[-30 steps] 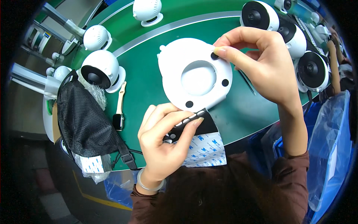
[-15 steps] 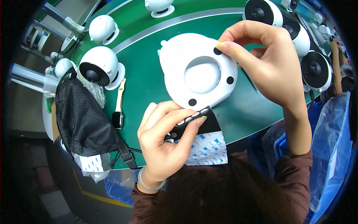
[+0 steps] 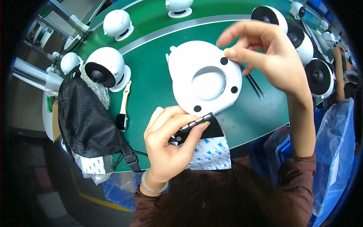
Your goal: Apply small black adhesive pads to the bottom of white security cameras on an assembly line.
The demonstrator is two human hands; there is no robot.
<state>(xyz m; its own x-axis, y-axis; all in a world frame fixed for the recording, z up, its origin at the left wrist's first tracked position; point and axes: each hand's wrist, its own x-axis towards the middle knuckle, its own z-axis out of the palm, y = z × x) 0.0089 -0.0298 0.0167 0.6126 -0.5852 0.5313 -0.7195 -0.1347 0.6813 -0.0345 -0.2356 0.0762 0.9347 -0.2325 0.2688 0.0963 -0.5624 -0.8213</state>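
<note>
Right fingers [image 3: 246,56] now apart

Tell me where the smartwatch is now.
In the head view, the smartwatch lies at left on the green table, between the black mesh bag and the left hand.

Watch [image 3: 122,122] right of bag [image 3: 89,117], tweezers [image 3: 256,87] right of housing [image 3: 183,66]

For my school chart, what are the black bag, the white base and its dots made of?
The bag looks like dull mesh, probably nylon: tiny holes show. The white base seems smooth plastic, with rounded moulded edges. Its dots, perhaps rubber or foam, look matte, without shine.
</note>
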